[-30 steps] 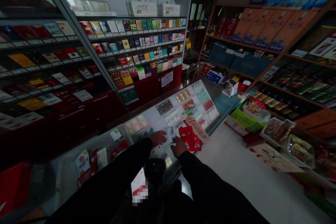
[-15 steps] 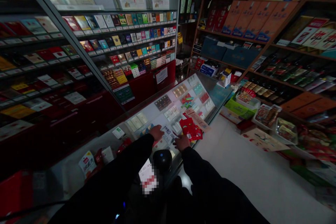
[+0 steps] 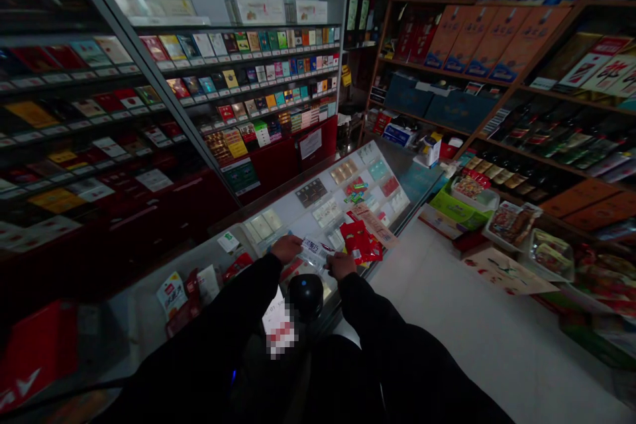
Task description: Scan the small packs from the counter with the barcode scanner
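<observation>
A small white packet with dark printing (image 3: 314, 249) is stretched between my two hands above the glass counter (image 3: 238, 212). My left hand (image 3: 287, 248) is closed on its left end. My right hand (image 3: 342, 265) is closed at its right end, where a thin dark strip shows against the fingers. Just beyond my right hand lie red packets (image 3: 362, 242) on the glass. A round black device (image 3: 305, 295) stands nearer to me, below the packet.
Red and white packets (image 3: 173, 293) lie on the counter at the left. Shelves of small boxes (image 3: 248, 40) rise behind it. Tubs of snacks (image 3: 511, 222) and bottle shelves (image 3: 551, 132) stand at the right, past the pale floor (image 3: 437, 298).
My left hand has shifted slightly left and up with the packet, which now lies flatter between both hands. The right hand's fingers look more tightly closed. The view has turned slightly.
</observation>
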`<state>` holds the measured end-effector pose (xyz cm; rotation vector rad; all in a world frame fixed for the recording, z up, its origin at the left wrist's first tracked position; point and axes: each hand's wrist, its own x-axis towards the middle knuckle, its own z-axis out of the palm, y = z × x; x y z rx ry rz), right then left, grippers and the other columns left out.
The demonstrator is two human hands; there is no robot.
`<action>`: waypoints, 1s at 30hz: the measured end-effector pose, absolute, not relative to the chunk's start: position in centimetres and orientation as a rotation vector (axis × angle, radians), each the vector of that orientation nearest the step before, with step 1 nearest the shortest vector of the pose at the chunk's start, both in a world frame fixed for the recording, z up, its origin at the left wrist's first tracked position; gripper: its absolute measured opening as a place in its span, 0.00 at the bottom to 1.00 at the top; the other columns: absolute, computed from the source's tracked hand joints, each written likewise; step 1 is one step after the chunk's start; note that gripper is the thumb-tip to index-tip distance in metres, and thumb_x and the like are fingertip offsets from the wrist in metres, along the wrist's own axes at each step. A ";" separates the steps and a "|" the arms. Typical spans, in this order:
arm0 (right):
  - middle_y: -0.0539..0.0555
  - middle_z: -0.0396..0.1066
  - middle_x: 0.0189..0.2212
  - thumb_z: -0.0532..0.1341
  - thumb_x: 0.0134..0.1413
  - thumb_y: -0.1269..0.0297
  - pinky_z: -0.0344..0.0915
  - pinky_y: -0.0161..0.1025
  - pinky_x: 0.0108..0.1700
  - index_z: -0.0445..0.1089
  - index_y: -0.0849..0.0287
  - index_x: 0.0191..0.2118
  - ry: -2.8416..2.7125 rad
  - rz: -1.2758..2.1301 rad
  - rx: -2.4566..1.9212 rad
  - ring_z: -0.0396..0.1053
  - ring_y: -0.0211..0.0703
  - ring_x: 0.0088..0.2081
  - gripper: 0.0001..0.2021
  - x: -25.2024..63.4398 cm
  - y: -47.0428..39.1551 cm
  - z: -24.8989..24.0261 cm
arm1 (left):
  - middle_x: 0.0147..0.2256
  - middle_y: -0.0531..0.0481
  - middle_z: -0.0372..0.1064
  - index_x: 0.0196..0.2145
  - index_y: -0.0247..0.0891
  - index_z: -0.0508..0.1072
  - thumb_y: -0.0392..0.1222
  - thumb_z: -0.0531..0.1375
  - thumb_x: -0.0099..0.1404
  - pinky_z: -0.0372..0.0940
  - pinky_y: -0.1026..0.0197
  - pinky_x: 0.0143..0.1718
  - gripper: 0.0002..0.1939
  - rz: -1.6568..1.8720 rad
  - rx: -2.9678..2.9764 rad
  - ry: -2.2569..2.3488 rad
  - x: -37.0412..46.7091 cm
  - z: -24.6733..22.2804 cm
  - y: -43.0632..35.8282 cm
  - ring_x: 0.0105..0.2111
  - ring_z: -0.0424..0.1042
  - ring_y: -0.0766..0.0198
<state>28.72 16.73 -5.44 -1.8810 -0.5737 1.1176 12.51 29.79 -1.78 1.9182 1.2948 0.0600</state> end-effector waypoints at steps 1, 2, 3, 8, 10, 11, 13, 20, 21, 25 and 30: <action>0.47 0.66 0.15 0.61 0.50 0.64 0.63 0.32 0.21 0.61 0.56 0.21 -0.562 1.111 -1.868 0.64 0.36 0.18 0.11 28.7 16.9 -5.4 | 0.37 0.48 0.81 0.37 0.38 0.79 0.36 0.59 0.57 0.68 0.63 0.43 0.11 0.079 1.922 1.285 12.1 -1.6 29.8 0.42 0.78 0.59; 0.46 0.65 0.15 0.61 0.49 0.63 0.61 0.31 0.21 0.61 0.56 0.21 -0.528 1.115 -1.852 0.63 0.35 0.18 0.11 28.7 17.0 -5.3 | 0.37 0.48 0.81 0.36 0.39 0.79 0.37 0.60 0.57 0.68 0.63 0.44 0.10 0.099 1.928 1.269 11.6 -1.3 29.7 0.42 0.78 0.59; 0.45 0.64 0.14 0.62 0.47 0.64 0.59 0.31 0.20 0.62 0.56 0.21 -0.501 1.116 -1.827 0.62 0.35 0.17 0.10 28.6 17.1 -5.2 | 0.37 0.48 0.80 0.35 0.39 0.79 0.37 0.60 0.58 0.69 0.63 0.45 0.09 0.120 1.930 1.256 11.2 -0.9 29.7 0.42 0.78 0.59; 0.42 0.59 0.11 0.64 0.42 0.63 0.52 0.31 0.20 0.63 0.56 0.20 -0.535 1.103 -1.715 0.56 0.33 0.16 0.09 28.1 17.7 -4.3 | 0.38 0.46 0.80 0.38 0.37 0.76 0.33 0.58 0.58 0.70 0.63 0.42 0.11 0.192 1.856 1.289 9.7 1.2 29.1 0.40 0.78 0.60; 0.42 0.61 0.12 0.64 0.41 0.62 0.52 0.30 0.20 0.63 0.57 0.20 -0.581 1.096 -1.713 0.57 0.32 0.16 0.09 27.9 17.8 -4.0 | 0.38 0.47 0.79 0.39 0.36 0.76 0.31 0.58 0.56 0.70 0.63 0.42 0.13 0.204 1.865 1.307 9.4 1.9 29.0 0.40 0.78 0.60; 0.43 0.62 0.13 0.64 0.41 0.62 0.53 0.30 0.21 0.64 0.57 0.21 -0.600 1.103 -1.708 0.57 0.32 0.17 0.09 27.9 17.8 -3.8 | 0.37 0.47 0.79 0.40 0.36 0.75 0.31 0.58 0.56 0.69 0.63 0.42 0.14 0.212 1.880 1.317 9.2 2.1 28.9 0.40 0.78 0.60; 0.43 0.64 0.13 0.64 0.41 0.61 0.54 0.30 0.22 0.66 0.57 0.22 -0.615 1.127 -1.685 0.59 0.33 0.17 0.07 27.9 17.7 -3.7 | 0.38 0.48 0.78 0.41 0.37 0.75 0.31 0.58 0.56 0.69 0.64 0.41 0.14 0.244 1.913 1.336 8.9 2.4 28.8 0.39 0.77 0.61; 0.44 0.65 0.14 0.63 0.40 0.65 0.57 0.32 0.23 0.74 0.60 0.29 -0.646 1.163 -1.606 0.62 0.35 0.18 0.07 28.2 17.2 -3.6 | 0.36 0.50 0.77 0.36 0.39 0.76 0.36 0.59 0.57 0.65 0.64 0.40 0.09 0.259 2.043 1.315 7.7 2.9 27.9 0.39 0.74 0.61; 0.44 0.65 0.15 0.63 0.39 0.65 0.57 0.32 0.23 0.74 0.60 0.29 -0.636 1.154 -1.590 0.62 0.35 0.18 0.07 28.3 17.2 -3.6 | 0.34 0.50 0.77 0.34 0.39 0.76 0.36 0.59 0.57 0.65 0.64 0.39 0.08 0.256 2.039 1.320 7.6 2.9 27.8 0.38 0.74 0.61; 0.43 0.65 0.16 0.65 0.37 0.65 0.57 0.33 0.23 0.72 0.59 0.28 -0.630 1.125 -1.518 0.62 0.35 0.19 0.07 28.3 17.4 -3.0 | 0.32 0.51 0.77 0.34 0.38 0.76 0.37 0.58 0.56 0.65 0.63 0.36 0.09 0.330 1.959 1.323 6.8 3.3 27.6 0.35 0.74 0.61; 0.44 0.67 0.19 0.66 0.37 0.61 0.58 0.33 0.24 0.73 0.59 0.32 -0.699 1.157 -1.499 0.62 0.35 0.19 0.11 27.7 18.0 -1.5 | 0.32 0.51 0.78 0.33 0.38 0.75 0.44 0.58 0.59 0.67 0.61 0.37 0.10 0.415 1.909 1.322 5.3 4.1 27.5 0.34 0.76 0.59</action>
